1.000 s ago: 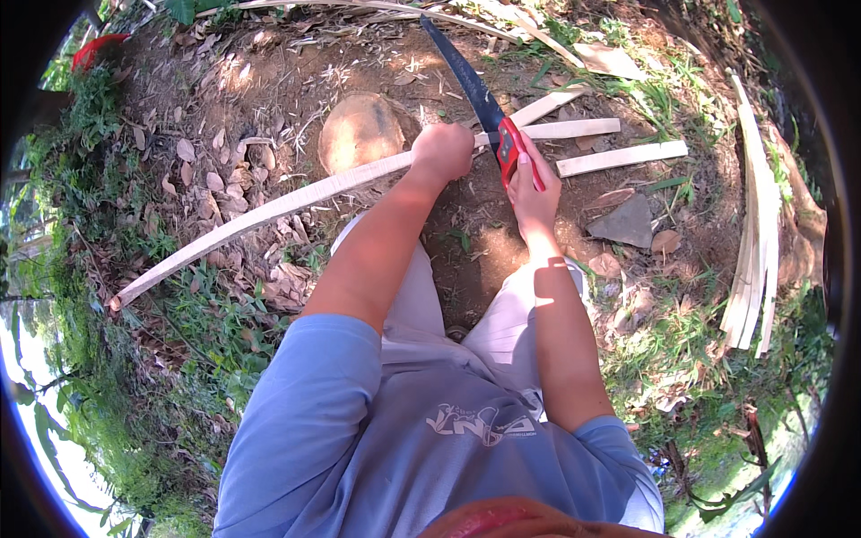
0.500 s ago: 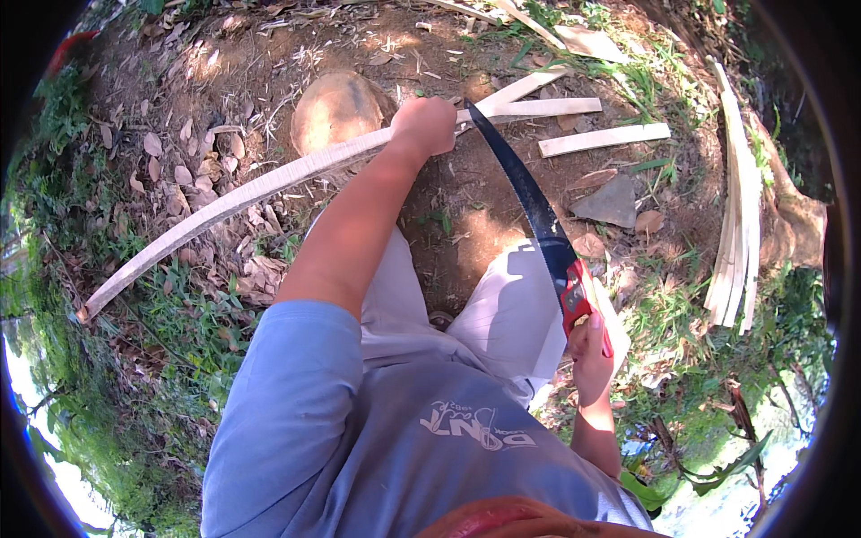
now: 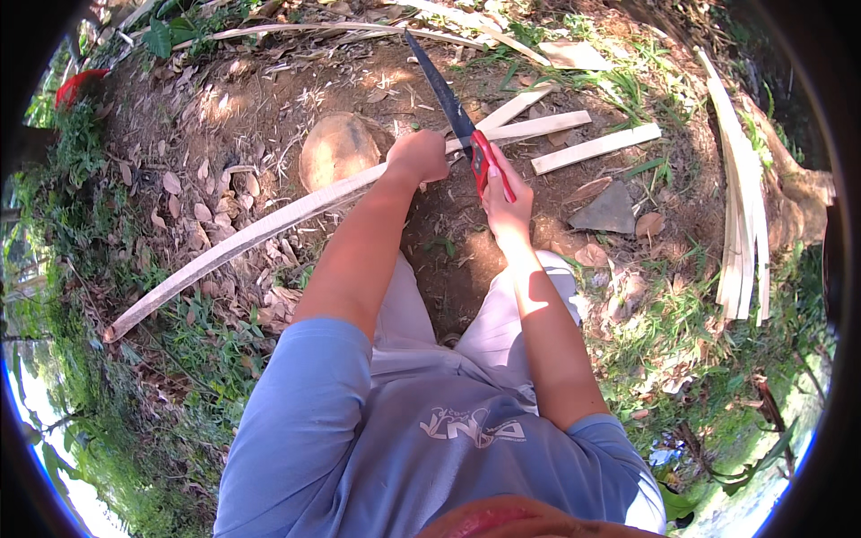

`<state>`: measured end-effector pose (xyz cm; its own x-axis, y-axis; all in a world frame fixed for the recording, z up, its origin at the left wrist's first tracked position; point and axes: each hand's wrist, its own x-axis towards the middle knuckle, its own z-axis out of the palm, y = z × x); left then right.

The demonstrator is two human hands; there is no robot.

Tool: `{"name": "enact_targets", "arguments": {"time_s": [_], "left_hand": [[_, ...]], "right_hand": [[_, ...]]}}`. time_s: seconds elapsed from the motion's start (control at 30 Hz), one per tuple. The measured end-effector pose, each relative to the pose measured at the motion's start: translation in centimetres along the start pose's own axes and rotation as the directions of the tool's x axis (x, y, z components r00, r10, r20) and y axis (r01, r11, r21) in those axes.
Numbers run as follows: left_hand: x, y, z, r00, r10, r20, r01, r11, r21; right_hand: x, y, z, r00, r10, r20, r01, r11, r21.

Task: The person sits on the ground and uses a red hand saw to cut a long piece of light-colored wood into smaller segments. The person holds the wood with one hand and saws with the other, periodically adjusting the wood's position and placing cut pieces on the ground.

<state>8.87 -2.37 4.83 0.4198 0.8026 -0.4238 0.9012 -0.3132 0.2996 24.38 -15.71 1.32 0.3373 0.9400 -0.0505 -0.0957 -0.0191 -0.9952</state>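
Note:
My left hand (image 3: 419, 157) is closed around a long pale wooden strip (image 3: 242, 231), which runs from the lower left up past a round, flat-topped stump (image 3: 339, 151). In my right hand (image 3: 506, 199) is a pruning saw (image 3: 446, 97) with a red handle and a dark curved blade. Its blade lies across the strip just right of my left fist and points toward the far side. Beyond the saw, the right part of the strip (image 3: 547, 125) continues, with another pale piece (image 3: 516, 106) angling away beside it.
A short cut strip (image 3: 596, 149) lies to the right, above a grey flat stone (image 3: 604, 208). Several long strips (image 3: 743, 197) are bundled at the far right near a tree root. More strips (image 3: 341, 29) lie along the back. Dry leaves (image 3: 202, 212) and grass cover the ground.
My right hand has pushed the saw forward and to the left, so the handle is now near the strip and the blade tip reaches well beyond it. My left hand keeps its grip.

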Motion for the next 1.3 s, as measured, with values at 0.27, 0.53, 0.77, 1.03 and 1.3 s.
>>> {"name": "enact_targets", "arguments": {"time_s": [0.27, 0.53, 0.77, 1.03, 1.3], "left_hand": [[3.4, -2.0, 0.8, 0.990, 0.097, 0.098, -0.081, 0.985, -0.155], [2.5, -1.3, -0.2, 0.990, 0.059, 0.130, -0.034, 0.982, -0.184], [2.7, -0.9, 0.0, 0.996, 0.016, 0.092, -0.007, 0.996, -0.089], [2.1, -0.8, 0.2, 0.999, 0.013, 0.035, -0.013, 1.000, -0.005], [0.8, 0.5, 0.9, 0.997, 0.016, -0.078, -0.004, 0.988, 0.151]], "right_hand": [[-6.7, -1.7, -5.7, 0.986, 0.168, -0.014, -0.157, 0.947, 0.279], [-21.5, -13.8, -12.7, 0.984, 0.150, -0.101, -0.176, 0.921, -0.346], [-16.7, -14.6, -11.7, 0.981, 0.076, -0.179, -0.125, 0.952, -0.280], [-17.0, -15.5, -13.6, 0.991, 0.094, -0.093, -0.119, 0.939, -0.321], [-14.9, -18.4, -13.2, 0.986, 0.079, -0.146, -0.115, 0.959, -0.260]]}}
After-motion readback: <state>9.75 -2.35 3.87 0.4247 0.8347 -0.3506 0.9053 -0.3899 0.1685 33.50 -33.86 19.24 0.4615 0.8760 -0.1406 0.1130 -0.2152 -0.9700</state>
